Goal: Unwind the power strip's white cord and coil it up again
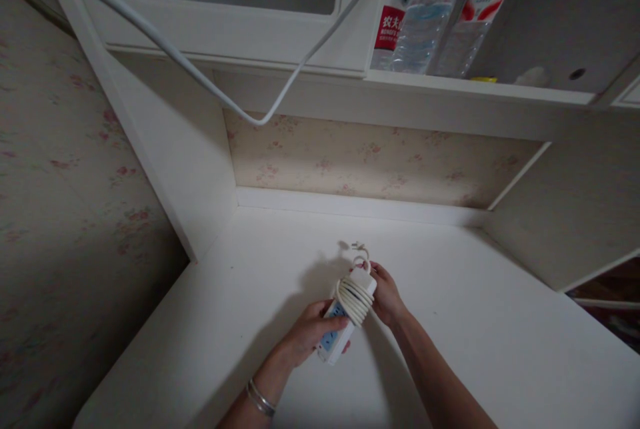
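A white power strip [329, 349] with blue socket faces is held tilted above the white desktop. Its cream cord [355, 301] is wound in several turns around the upper part, and the plug [358, 246] sticks out past the far end. My left hand [313, 332] wraps the lower part, thumb across the sockets and fingertips showing beneath. At the far end, my right hand [385, 292] is closed by the strip's right side and the cord; its fingers are partly hidden behind them.
The white desktop [240, 322] spreads around my hands. A shelf [480, 92] with several plastic bottles [423, 22] hangs above at the right. A pale cable [260, 121] sags across the upper view. Side panels [175, 142] and flowered wallpaper [350, 162] border the desk.
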### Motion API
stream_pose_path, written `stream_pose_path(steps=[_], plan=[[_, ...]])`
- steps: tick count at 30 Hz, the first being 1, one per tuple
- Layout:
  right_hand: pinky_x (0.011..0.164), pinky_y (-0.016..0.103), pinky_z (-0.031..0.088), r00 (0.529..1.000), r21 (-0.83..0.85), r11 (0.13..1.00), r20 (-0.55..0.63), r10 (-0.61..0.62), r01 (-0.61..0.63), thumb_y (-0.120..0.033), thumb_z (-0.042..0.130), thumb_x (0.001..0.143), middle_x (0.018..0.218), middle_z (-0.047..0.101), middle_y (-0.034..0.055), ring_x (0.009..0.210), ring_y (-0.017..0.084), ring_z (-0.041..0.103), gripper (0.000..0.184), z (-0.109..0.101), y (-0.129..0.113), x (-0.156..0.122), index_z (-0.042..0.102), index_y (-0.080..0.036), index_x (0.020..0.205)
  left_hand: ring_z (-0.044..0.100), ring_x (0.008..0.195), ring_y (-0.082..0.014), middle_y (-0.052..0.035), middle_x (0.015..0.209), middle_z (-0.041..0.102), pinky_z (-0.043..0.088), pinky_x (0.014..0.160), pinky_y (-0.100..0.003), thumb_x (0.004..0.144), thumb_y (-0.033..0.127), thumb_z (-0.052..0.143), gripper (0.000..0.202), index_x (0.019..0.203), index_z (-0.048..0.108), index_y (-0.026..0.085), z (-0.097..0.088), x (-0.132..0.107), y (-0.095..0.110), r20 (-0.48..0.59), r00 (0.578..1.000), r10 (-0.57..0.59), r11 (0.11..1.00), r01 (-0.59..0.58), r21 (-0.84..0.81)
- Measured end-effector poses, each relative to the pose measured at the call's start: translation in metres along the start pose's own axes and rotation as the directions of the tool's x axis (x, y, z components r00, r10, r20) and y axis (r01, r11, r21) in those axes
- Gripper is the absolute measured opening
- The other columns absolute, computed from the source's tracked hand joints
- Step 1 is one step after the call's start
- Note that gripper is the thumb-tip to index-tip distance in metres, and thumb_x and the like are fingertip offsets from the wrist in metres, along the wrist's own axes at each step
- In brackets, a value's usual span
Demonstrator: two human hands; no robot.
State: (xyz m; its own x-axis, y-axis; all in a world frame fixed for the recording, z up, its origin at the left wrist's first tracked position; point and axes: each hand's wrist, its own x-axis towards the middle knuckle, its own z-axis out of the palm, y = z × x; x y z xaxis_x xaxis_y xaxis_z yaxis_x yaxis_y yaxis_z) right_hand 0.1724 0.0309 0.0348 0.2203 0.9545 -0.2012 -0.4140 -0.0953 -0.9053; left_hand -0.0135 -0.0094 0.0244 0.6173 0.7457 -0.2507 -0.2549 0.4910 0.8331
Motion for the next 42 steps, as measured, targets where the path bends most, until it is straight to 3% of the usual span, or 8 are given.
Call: stream_pose_path(steps=[5, 10, 17, 24, 30, 33, 36, 42], plan=[[0.065, 0.025, 0.048, 0.994, 0.01, 0.999, 0.098, -0.04, 0.04, -0.042, 0.076, 0.069, 0.081, 0.069, 0.0024, 0.073, 0.015, 0.063, 0.029, -0.003, -0.021, 0.008, 0.063, -0.019, 0.08, 0.059, 0.053, -0.014, -0.0045, 0.073, 0.062, 0.049, 0.05, -0.026, 0.064, 0.032, 0.077, 0.039, 0.092, 0.063, 0.009, -0.001, -0.002, 0.0, 0.079, 0.994, -0.072, 0.995, 0.066, 0.068], [0.074, 0.026, 0.051, 0.991, 0.067, 0.992, 0.078, -0.112, 0.107, -0.039, 0.079, 0.068, 0.083, 0.066, -0.0007, 0.077, 0.014, 0.065, 0.027, -0.015, -0.044, 0.02, 0.064, -0.02, 0.08, 0.059, 0.05, -0.0146, -0.0037, 0.069, 0.062, 0.048, 0.048, -0.027, 0.065, 0.034, 0.076, 0.036, 0.088, 0.063, 0.011, -0.002, 0.001, -0.009, 0.0, 0.996, -0.09, 0.99, 0.09, 0.107], [0.068, 0.026, 0.054, 0.979, 0.061, 0.989, -0.162, -0.125, 0.136, -0.039, 0.081, 0.063, 0.091, 0.068, 0.0012, 0.083, 0.017, 0.066, 0.03, -0.07, -0.041, 0.034, 0.064, -0.021, 0.079, 0.059, 0.055, -0.0142, -0.0059, 0.071, 0.064, 0.046, 0.051, -0.025, 0.069, 0.041, 0.073, 0.039, 0.09, 0.066, 0.008, -0.005, 0.006, -0.005, -0.164, 0.986, -0.002, 1.0, 0.006, 0.028], [0.063, 0.024, 0.055, 0.951, 0.04, 0.991, -0.29, -0.108, 0.125, -0.04, 0.08, 0.063, 0.096, 0.069, 0.0001, 0.075, 0.013, 0.065, 0.031, -0.106, -0.028, 0.038, 0.061, -0.021, 0.079, 0.057, 0.056, -0.0129, -0.0045, 0.069, 0.063, 0.043, 0.053, -0.024, 0.071, 0.043, 0.072, 0.041, 0.093, 0.068, 0.01, -0.008, 0.006, -0.005, -0.187, 0.982, 0.023, 1.0, -0.023, 0.003], [0.052, 0.027, 0.054, 0.932, -0.12, 0.981, -0.348, 0.1, -0.151, -0.044, 0.064, 0.08, 0.09, 0.071, 0.007, 0.06, 0.015, 0.065, 0.027, -0.1, -0.011, 0.02, 0.06, -0.018, 0.087, 0.056, 0.061, -0.012, -0.0035, 0.076, 0.064, 0.04, 0.056, -0.023, 0.069, 0.04, 0.075, 0.042, 0.099, 0.067, 0.012, -0.008, 0.006, -0.007, -0.215, 0.975, 0.051, 0.998, -0.057, -0.02], [0.053, 0.025, 0.053, 0.935, -0.155, 0.945, -0.26, 0.241, -0.287, -0.043, 0.063, 0.081, 0.086, 0.072, 0.0094, 0.057, 0.014, 0.065, 0.031, -0.088, 0.001, -0.002, 0.062, -0.016, 0.094, 0.054, 0.06, -0.0105, -0.0026, 0.074, 0.064, 0.037, 0.055, -0.022, 0.069, 0.04, 0.075, 0.04, 0.096, 0.067, 0.011, -0.009, 0.006, -0.008, -0.224, 0.973, 0.056, 0.997, -0.067, -0.041], [0.053, 0.022, 0.05, 0.949, -0.204, 0.929, -0.015, 0.314, -0.31, -0.048, 0.064, 0.08, 0.086, 0.072, 0.0103, 0.059, 0.013, 0.064, 0.037, -0.063, 0.011, -0.029, 0.065, -0.015, 0.097, 0.055, 0.059, -0.0117, -0.0039, 0.071, 0.064, 0.036, 0.053, -0.022, 0.072, 0.044, 0.072, 0.041, 0.093, 0.066, 0.009, -0.008, 0.006, -0.007, -0.201, 0.979, 0.02, 0.998, -0.03, -0.047], [0.064, 0.026, 0.053, 0.878, -0.09, 0.94, 0.337, 0.34, -0.329, -0.043, 0.063, 0.082, 0.091, 0.071, 0.009, 0.073, 0.017, 0.067, 0.03, -0.011, 0.029, -0.048, 0.068, -0.016, 0.093, 0.058, 0.062, -0.0137, -0.0071, 0.076, 0.067, 0.041, 0.059, -0.024, 0.071, 0.041, 0.074, 0.042, 0.095, 0.067, 0.008, -0.005, 0.002, -0.005, -0.107, 0.994, 0.013, 1.0, -0.014, -0.008]])
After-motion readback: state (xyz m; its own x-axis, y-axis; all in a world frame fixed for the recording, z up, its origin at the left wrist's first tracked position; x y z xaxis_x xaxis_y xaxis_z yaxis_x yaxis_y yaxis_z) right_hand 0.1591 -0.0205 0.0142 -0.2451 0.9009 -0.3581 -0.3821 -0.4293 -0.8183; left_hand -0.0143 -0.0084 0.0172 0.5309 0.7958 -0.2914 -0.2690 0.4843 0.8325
